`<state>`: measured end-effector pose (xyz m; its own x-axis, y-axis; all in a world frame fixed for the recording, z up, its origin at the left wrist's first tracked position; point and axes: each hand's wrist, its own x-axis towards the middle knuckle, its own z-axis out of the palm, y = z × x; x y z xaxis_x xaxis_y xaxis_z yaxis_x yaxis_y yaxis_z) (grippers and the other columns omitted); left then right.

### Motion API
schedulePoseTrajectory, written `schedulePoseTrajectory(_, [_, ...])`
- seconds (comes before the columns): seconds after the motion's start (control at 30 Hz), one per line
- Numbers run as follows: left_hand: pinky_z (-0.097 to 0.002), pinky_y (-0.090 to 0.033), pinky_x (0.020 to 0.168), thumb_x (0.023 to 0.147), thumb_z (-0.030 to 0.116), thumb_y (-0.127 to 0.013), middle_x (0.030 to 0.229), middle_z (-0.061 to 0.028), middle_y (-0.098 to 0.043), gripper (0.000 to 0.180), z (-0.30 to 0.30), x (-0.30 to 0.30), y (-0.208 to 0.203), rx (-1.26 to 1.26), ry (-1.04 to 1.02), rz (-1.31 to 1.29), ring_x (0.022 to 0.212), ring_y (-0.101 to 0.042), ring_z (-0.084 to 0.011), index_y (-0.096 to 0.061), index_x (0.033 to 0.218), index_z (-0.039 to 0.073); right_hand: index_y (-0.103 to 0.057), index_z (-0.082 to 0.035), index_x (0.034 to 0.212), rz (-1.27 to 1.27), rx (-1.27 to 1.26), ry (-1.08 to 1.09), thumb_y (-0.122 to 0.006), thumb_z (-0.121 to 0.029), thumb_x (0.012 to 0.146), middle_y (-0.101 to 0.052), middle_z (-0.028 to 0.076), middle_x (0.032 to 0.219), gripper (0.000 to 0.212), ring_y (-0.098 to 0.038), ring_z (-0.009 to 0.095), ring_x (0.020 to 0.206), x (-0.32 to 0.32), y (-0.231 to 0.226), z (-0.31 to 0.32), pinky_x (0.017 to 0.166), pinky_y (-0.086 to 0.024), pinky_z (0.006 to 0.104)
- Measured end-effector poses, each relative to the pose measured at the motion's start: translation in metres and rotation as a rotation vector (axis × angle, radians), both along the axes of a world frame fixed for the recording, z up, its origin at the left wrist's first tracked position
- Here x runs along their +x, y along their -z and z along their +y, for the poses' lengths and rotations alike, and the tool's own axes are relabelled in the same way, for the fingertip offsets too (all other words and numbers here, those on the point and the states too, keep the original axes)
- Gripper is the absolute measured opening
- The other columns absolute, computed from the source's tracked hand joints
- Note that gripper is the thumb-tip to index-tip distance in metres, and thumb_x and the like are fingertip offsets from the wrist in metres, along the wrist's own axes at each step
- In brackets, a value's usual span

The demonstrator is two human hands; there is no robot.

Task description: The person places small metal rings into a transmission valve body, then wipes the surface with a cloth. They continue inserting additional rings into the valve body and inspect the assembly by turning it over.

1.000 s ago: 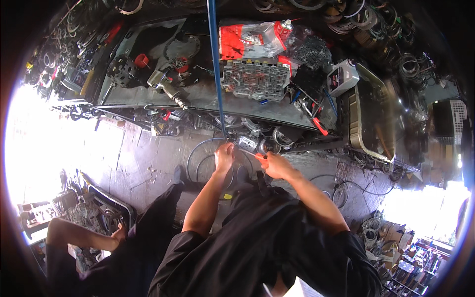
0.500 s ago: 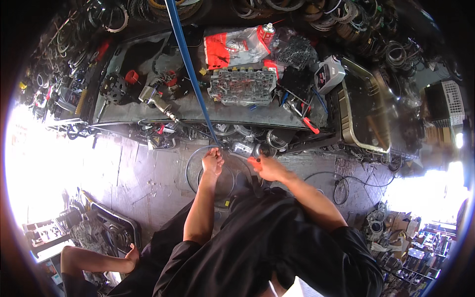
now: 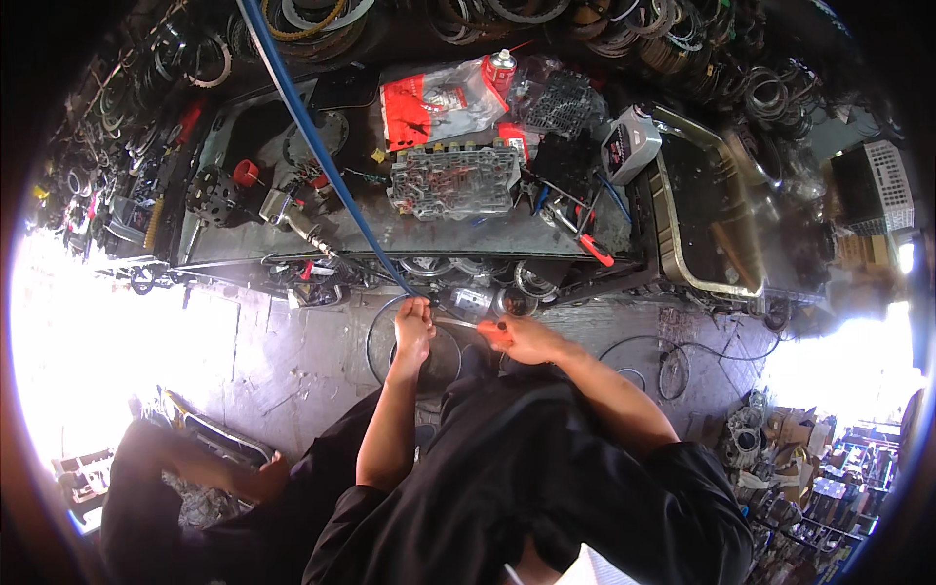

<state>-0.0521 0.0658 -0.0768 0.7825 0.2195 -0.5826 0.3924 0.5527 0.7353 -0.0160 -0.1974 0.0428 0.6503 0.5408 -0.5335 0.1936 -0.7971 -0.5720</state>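
Note:
A long blue hose (image 3: 336,180) slants down across the bench from the upper left. My left hand (image 3: 414,330) is closed around its lower end, just off the bench's front edge. In my right hand (image 3: 531,339) is a tool with an orange-red handle (image 3: 494,333), gripped in closed fingers. Its thin shaft, perhaps a screwdriver's, points left toward my left hand. Whether the tip touches the hose is too small to tell. Both hands are held over the floor in front of my lap.
On the dark bench (image 3: 366,230) are a metal valve body (image 3: 453,182), an air tool (image 3: 297,219), red-handled pliers (image 3: 595,249), a grey bottle (image 3: 632,144) and a red-and-white bag (image 3: 429,105). A metal pan (image 3: 668,214) stands right. A co-worker's arm (image 3: 205,463) is at lower left.
The tool's shaft has swung nearer my left hand, and my right hand has come slightly left and down. The bench and hose have shifted left in view. The co-worker's arm has moved up and right.

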Motion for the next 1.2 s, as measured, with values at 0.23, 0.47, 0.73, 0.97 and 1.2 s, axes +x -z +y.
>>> schedulePoseTrajectory(0.23, [-0.0242,-0.03,0.046,0.112,0.024,-0.056,0.079,0.0023,-0.055,0.019,-0.006,0.021,-0.039,-0.083,-0.07,-0.055,0.055,-0.038,-0.0051,-0.065,0.106,0.009,-0.056,-0.003,0.132,-0.1,0.224,0.139,-0.072,-0.037,0.099,-0.074,0.027,0.106,0.05,-0.072,0.046,0.1,0.02,0.013,-0.031,0.085,-0.057,0.0527])
schedulePoseTrajectory(0.47, [-0.026,-0.046,0.056,0.107,0.019,-0.066,0.089,-0.0022,-0.066,0.016,-0.054,0.03,-0.055,0.04,-0.002,-0.073,0.062,-0.051,-0.0064,-0.07,0.113,0.004,-0.066,-0.004,0.129,-0.495,0.677,0.762,-0.076,-0.017,0.099,-0.078,0.016,0.111,0.034,-0.075,0.025,0.095,0.051,0.015,-0.071,0.085,-0.058,0.0361])
schedulePoseTrajectory(0.73, [-0.0367,-0.064,0.077,0.104,0.013,-0.07,0.103,-0.0083,-0.07,0.023,-0.086,0.037,-0.075,0.117,-0.025,-0.176,0.076,-0.068,-0.0146,-0.068,0.121,-0.003,-0.067,-0.003,0.123,-0.833,0.408,0.615,-0.075,-0.018,0.097,-0.064,0.021,0.112,0.031,-0.058,0.044,0.105,0.089,0.028,-0.095,0.091,-0.05,0.0511])
schedulePoseTrajectory(0.97, [-0.0382,-0.065,0.081,0.102,0.01,-0.072,0.099,-0.0081,-0.071,0.022,-0.108,0.048,-0.112,0.116,0.055,-0.165,0.082,-0.073,-0.0181,-0.07,0.119,-0.004,-0.058,0.001,0.133,-0.609,0.368,0.544,-0.082,-0.011,0.086,-0.06,0.023,0.126,0.054,-0.057,0.045,0.117,0.078,0.045,-0.121,0.1,-0.048,0.0536])
schedulePoseTrajectory(1.2, [-0.0278,-0.054,0.075,0.098,0.005,-0.074,0.098,-0.0065,-0.074,0.019,-0.121,0.091,-0.147,0.182,0.189,-0.29,0.083,-0.066,-0.0126,-0.075,0.115,-0.004,-0.047,-0.002,0.149,-0.439,0.391,0.198,-0.086,-0.001,0.074,-0.051,0.022,0.141,0.084,-0.05,0.041,0.132,0.101,-0.039,-0.141,0.11,-0.045,0.0486])
